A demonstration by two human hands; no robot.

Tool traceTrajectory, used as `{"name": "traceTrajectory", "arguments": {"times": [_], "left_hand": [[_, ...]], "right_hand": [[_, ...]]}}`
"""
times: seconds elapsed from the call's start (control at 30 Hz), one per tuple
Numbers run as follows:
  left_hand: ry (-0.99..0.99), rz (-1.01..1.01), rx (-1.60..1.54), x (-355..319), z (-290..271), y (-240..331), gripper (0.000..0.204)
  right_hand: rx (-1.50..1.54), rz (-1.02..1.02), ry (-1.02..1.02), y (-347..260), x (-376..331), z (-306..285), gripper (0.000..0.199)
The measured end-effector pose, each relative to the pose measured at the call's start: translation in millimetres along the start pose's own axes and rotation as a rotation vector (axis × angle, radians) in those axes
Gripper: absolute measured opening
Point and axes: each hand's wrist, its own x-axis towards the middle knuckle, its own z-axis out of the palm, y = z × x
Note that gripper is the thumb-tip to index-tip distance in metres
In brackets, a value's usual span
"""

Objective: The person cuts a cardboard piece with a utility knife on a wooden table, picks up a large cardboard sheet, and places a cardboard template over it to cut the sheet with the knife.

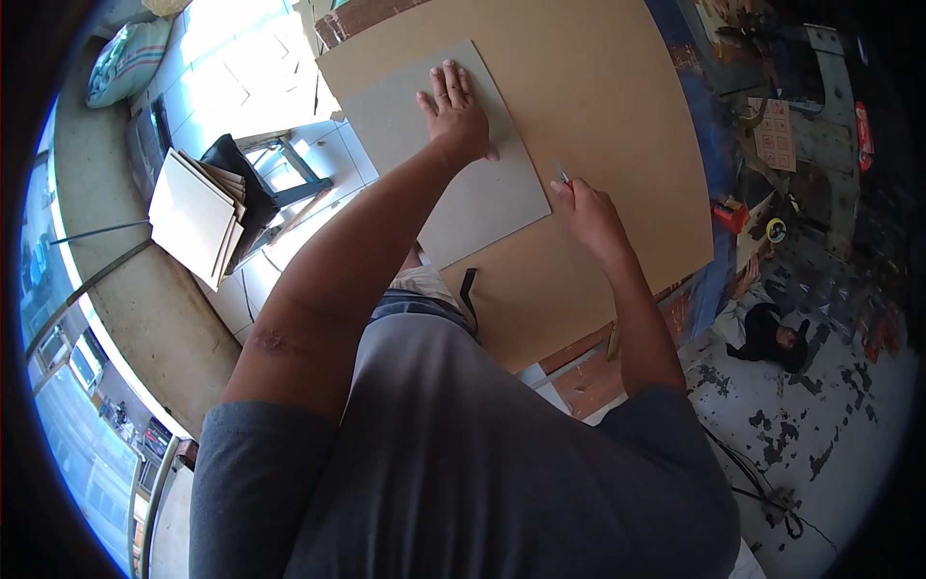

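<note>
A stiff grey rectangular board (503, 189) is being pressed onto a large tan sheet (617, 96) by the left hand (455, 118), open with fingers spread. Just beside the board's right edge, a slim red-handled pointed tool (567, 181) is being gripped by the right hand (588, 214). Apparently, the board is being steadied; firm pressure is probably being called for next.

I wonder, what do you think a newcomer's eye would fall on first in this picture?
Most likely the grey board near the upper middle, lying on a larger brown board, with the left hand spread flat on it. Just to its right, the right hand grips a small red-handled knife. After that, perhaps the stack of pale panels at the left.
</note>
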Motion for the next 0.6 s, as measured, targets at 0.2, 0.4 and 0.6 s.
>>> {"name": "traceTrajectory", "arguments": {"times": [0.2, 0.4, 0.6], "left_hand": [[0.023, -0.009, -0.069, -3, -2, -1, 0.159], [0.014, 0.016, -0.076, -4, -4, -2, 0.159], [0.018, 0.03, -0.08, -4, -3, -3, 0.159]], "right_hand": [[-0.016, -0.18, 0.198, -73, 125, -1, 0.054], [-0.047, -0.233, 0.212, -107, 189, -1, 0.054], [-0.05, -0.187, 0.154, -113, 200, 0, 0.052]]}}
